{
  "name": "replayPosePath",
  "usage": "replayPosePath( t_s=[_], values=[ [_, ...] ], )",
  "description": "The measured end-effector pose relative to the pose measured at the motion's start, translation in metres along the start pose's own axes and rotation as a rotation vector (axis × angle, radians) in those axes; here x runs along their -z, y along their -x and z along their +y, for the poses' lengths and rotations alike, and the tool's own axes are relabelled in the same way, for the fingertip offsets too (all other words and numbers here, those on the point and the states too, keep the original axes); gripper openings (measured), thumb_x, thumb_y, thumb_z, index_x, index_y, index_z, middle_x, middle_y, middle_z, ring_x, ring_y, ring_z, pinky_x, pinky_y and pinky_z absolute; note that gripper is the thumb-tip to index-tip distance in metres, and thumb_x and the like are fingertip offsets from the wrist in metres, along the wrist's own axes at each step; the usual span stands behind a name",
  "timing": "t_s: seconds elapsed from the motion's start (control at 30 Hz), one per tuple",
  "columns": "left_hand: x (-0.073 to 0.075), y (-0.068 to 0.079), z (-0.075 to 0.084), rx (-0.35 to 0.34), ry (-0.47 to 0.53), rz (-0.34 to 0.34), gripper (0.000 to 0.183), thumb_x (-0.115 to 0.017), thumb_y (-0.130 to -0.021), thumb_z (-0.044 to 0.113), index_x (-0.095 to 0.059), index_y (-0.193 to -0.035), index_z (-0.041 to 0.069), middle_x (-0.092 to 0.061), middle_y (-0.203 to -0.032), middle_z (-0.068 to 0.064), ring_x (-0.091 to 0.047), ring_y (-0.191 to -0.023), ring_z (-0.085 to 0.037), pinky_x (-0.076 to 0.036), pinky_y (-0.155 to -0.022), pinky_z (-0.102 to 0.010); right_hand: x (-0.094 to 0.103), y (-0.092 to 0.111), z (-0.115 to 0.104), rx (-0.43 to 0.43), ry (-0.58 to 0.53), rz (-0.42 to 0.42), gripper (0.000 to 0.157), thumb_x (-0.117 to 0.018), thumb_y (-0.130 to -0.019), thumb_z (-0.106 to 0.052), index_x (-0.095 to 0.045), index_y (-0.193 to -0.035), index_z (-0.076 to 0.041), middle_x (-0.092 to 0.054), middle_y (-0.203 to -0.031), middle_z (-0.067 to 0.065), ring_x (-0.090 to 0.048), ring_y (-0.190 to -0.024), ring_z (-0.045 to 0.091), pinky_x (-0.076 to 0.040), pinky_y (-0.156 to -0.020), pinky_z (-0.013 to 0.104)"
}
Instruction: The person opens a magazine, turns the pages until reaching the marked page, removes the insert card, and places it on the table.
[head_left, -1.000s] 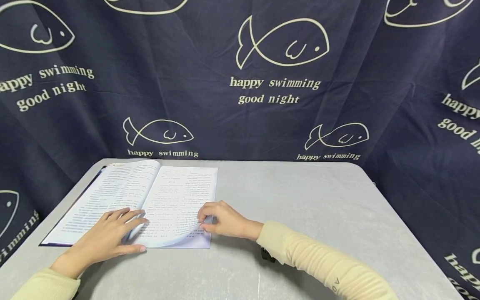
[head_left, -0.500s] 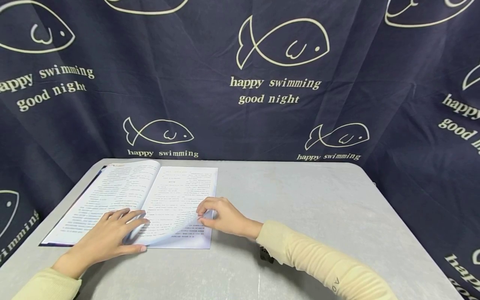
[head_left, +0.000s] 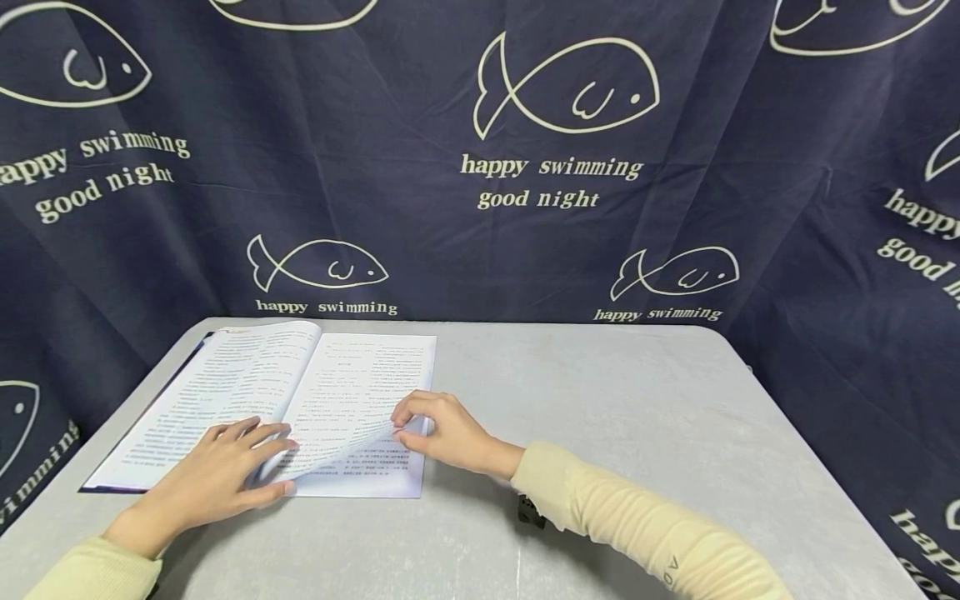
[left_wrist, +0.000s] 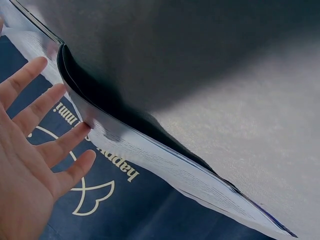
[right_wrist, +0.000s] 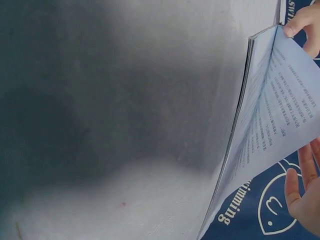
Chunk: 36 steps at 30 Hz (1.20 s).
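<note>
A thin, open book with printed pages and a dark cover lies at the table's left. My left hand rests with spread fingers on the lower part by the spine, thumb at the bottom edge. My right hand pinches the lower right corner of a right-hand page. That page curls upward and bares lines of print beneath. In the right wrist view the raised page slants up from the book, partly hiding the fingers of my right hand. The left wrist view shows my left hand along the book's edge.
The grey table reaches back to a dark blue curtain printed with fish and words. Under the right cuff shows a small black device. Pale sleeves cover both forearms.
My right hand has moved slightly up and left, lifting the page corner further, so more print shows on the sheet below. My left hand stays almost still, its thumb slightly raised.
</note>
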<state>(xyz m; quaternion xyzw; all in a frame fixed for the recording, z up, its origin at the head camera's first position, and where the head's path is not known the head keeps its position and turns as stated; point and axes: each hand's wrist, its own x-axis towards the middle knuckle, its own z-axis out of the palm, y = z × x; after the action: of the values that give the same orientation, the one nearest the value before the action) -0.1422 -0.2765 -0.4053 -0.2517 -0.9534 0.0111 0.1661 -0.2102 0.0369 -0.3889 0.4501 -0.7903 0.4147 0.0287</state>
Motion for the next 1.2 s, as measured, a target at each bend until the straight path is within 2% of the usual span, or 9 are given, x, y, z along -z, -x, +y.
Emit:
replayPosePath(
  t_s=[0.3, 0.47, 0.63, 0.9, 1.03, 1.2],
  values=[
    [0.0, 0.0, 0.0, 0.003, -0.009, 0.004, 0.039, -0.063, -0.076, 0.053, -0.066, -0.102, 0.025, -0.062, -0.112, 0.001, -0.056, -0.104, -0.032, -0.039, -0.081, -0.052, 0.002, 0.001, 0.0, -0.013, 0.004, 0.017, 0.01, -0.066, -0.08, -0.008, -0.063, -0.09, -0.006, -0.065, -0.1, 0.005, -0.06, -0.098, 0.013, -0.044, -0.091, 0.023],
    [0.001, -0.001, 0.0, 0.017, -0.001, -0.015, 0.035, -0.062, -0.078, 0.051, -0.066, -0.101, 0.025, -0.062, -0.113, 0.0, -0.056, -0.105, -0.033, -0.039, -0.081, -0.052, 0.004, 0.0, 0.0, -0.024, 0.004, 0.033, 0.022, -0.066, -0.08, -0.009, -0.06, -0.1, -0.004, -0.062, -0.107, 0.004, -0.058, -0.101, 0.015, -0.045, -0.092, 0.031],
    [0.002, -0.002, -0.002, 0.02, 0.006, -0.017, 0.032, -0.061, -0.08, 0.048, -0.065, -0.102, 0.025, -0.062, -0.113, -0.001, -0.056, -0.106, -0.033, -0.04, -0.081, -0.053, 0.007, 0.001, 0.0, -0.059, -0.008, 0.065, 0.034, -0.067, -0.079, -0.008, -0.056, -0.111, -0.008, -0.058, -0.114, 0.002, -0.054, -0.105, 0.015, -0.045, -0.093, 0.037],
    [0.002, -0.003, -0.006, -0.005, -0.007, 0.064, 0.036, -0.065, -0.079, 0.038, -0.064, -0.109, 0.019, -0.062, -0.114, -0.003, -0.059, -0.103, -0.028, -0.042, -0.078, -0.05, 0.01, 0.003, 0.003, -0.062, 0.015, 0.093, 0.041, -0.068, -0.077, -0.008, -0.054, -0.116, -0.01, -0.055, -0.12, -0.001, -0.051, -0.111, 0.012, -0.046, -0.091, 0.036],
    [0.003, -0.003, -0.007, 0.002, -0.012, 0.086, 0.041, -0.065, -0.079, 0.037, -0.061, -0.115, 0.016, -0.061, -0.117, -0.004, -0.059, -0.102, -0.028, -0.042, -0.078, -0.05, 0.011, 0.004, 0.002, -0.076, 0.0, 0.064, 0.042, -0.068, -0.077, -0.008, -0.054, -0.116, -0.008, -0.055, -0.121, 0.0, -0.05, -0.115, 0.013, -0.044, -0.094, 0.035],
    [0.002, -0.002, -0.008, 0.02, -0.012, 0.103, 0.05, -0.064, -0.079, 0.036, -0.055, -0.123, 0.013, -0.058, -0.121, -0.005, -0.056, -0.105, -0.029, -0.04, -0.08, -0.051, 0.009, 0.008, 0.001, -0.087, 0.027, -0.025, 0.041, -0.069, -0.078, -0.013, -0.053, -0.116, -0.01, -0.054, -0.124, 0.002, -0.048, -0.117, 0.014, -0.037, -0.101, 0.031]
  ],
)
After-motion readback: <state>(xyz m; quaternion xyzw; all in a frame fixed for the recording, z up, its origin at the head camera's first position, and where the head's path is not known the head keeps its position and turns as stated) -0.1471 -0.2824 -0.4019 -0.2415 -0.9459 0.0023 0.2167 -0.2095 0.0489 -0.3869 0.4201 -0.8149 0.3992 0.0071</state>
